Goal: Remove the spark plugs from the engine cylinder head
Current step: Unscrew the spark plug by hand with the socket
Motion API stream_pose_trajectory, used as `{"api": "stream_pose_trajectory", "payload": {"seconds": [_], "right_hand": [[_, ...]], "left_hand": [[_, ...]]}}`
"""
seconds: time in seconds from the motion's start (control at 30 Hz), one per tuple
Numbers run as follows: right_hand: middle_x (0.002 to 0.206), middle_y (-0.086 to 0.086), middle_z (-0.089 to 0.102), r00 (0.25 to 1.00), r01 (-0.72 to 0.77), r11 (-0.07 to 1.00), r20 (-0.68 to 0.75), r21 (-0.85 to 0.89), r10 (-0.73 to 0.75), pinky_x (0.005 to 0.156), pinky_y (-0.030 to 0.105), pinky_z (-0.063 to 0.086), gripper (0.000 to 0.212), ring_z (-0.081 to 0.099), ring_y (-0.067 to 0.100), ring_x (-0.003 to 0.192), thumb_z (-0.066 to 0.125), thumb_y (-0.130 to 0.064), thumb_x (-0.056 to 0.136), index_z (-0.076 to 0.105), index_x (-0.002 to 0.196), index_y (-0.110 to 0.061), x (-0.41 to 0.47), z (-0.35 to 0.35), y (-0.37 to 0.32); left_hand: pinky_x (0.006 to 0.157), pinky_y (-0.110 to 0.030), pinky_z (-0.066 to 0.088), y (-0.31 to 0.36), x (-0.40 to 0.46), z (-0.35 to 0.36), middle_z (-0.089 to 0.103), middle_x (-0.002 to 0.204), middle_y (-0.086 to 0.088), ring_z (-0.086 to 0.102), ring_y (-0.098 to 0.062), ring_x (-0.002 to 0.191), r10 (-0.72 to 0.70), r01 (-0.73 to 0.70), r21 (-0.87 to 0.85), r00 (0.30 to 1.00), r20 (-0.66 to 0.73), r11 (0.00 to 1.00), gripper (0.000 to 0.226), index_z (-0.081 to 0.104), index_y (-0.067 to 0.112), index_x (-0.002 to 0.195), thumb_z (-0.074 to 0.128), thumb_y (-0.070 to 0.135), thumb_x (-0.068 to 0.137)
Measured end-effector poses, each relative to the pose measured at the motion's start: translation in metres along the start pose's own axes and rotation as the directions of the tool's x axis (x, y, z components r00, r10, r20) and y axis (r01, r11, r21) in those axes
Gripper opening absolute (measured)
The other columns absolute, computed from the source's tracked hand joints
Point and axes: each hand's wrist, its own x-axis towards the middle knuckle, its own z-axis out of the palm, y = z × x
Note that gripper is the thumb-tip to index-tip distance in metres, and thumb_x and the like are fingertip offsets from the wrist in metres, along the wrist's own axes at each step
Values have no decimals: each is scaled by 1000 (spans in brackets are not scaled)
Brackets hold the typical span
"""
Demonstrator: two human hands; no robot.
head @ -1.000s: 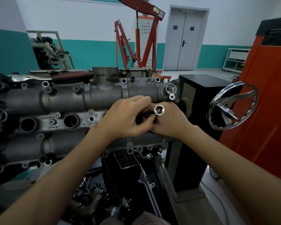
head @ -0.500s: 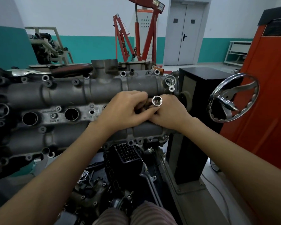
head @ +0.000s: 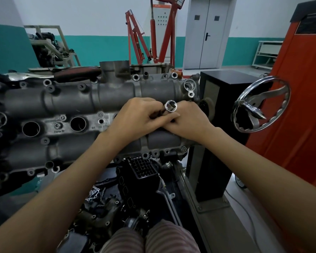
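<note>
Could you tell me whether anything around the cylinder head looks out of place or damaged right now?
Nothing looks damaged. One oddity: a ratchet wrench lies loose along the far top edge of the cylinder head. Both the left hand and right hand grip the socket.

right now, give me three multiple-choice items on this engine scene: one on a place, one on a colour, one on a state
1. Where is the chrome handwheel?
A. right of the hands
B. left of the hands
C. on the floor

2. What colour is the engine hoist?
A. yellow
B. red
C. blue

3. What is the socket doing?
A. lying loose on the cylinder head
B. hanging on the wall
C. held between the left hand and the right hand

Answers: 1 A, it sits by the black stand. 2 B, its frame is red. 3 C, fingers of both hands curl round it.
</note>
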Motion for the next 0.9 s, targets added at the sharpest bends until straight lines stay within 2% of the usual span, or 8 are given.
{"api": "stream_pose_trajectory", "payload": {"seconds": [0.07, 0.2, 0.33, 0.4, 0.53, 0.73, 0.83, 0.9], "right_hand": [[48, -4, 45, 1000, 9, 1000, -3, 5, -9, 42, 18, 17, 28, 38, 12, 46, 36, -39, 78, 42, 58, -21, 0, 0, -1], [59, 5, 60, 999, 35, 998, -3, -45, -35, 48, 21, 24, 40, 56, 25, 52, 37, -42, 75, 59, 72, -8, 0, 1, 0], [59, 2, 59, 1000, 15, 1000, -3, 3, -15, 44, 18, 22, 42, 56, 22, 53, 39, -45, 73, 58, 77, -9, 0, 1, 0], [59, 0, 59, 1000, -11, 1000, 22, 2, 11, 46, 23, 28, 43, 53, 18, 53, 35, -50, 73, 56, 74, -13, 0, 2, 1], [54, 2, 56, 1000, 21, 999, 7, -45, -20, 42, 20, 19, 41, 50, 20, 49, 32, -42, 76, 57, 65, -11, 0, 1, 1], [64, 3, 63, 998, 45, 998, -43, -42, -47, 51, 21, 28, 41, 59, 24, 55, 40, -40, 75, 61, 84, -6, -1, 2, -1], [59, 3, 61, 999, 29, 1000, -41, -11, -30, 50, 22, 30, 40, 58, 23, 52, 41, -43, 75, 60, 79, -7, -1, 2, -2], [57, 3, 60, 1000, 5, 1000, -14, -15, -5, 48, 23, 30, 41, 57, 22, 52, 39, -47, 75, 59, 74, -10, -1, 2, -1]], "left_hand": [[48, -33, 36, 0, 0, 0, 46, 55, -6, 43, -20, 50, 10, -10, -20, 1000, -4, 1000, 51, 49, -1, 60, 50, 43, 86], [49, -35, 38, 4, 0, 0, 41, 64, 0, 42, -21, 54, 2, -1, -44, 1000, 13, 999, 24, 35, 13, 69, 46, 32, 81], [50, -32, 42, 6, 0, 0, 47, 65, 5, 46, -15, 56, 5, -5, -42, 1000, -9, 999, 16, 45, 17, 70, 51, 25, 83], [48, -31, 43, 4, -1, 0, 51, 60, 7, 47, -12, 53, 23, -23, -18, 1000, -21, 1000, 25, 55, 10, 67, 54, 27, 85], [50, -40, 42, 1, -1, 0, 56, 54, -7, 52, -21, 50, -9, 9, 4, 999, 33, 1000, 55, 61, -2, 64, 48, 46, 87], [48, -37, 39, 6, 0, -1, 44, 57, 1, 44, -21, 51, -29, 29, -56, 1000, 5, 998, 27, 39, 11, 68, 47, 33, 81], [49, -30, 42, 7, -1, -1, 47, 62, 9, 46, -13, 53, -8, 7, -49, 1000, -28, 999, 14, 48, 19, 72, 53, 23, 84], [48, -28, 40, 5, -2, 0, 53, 57, 6, 48, -12, 50, -4, 3, -28, 999, -41, 1000, 25, 57, 10, 68, 56, 26, 87]]}}
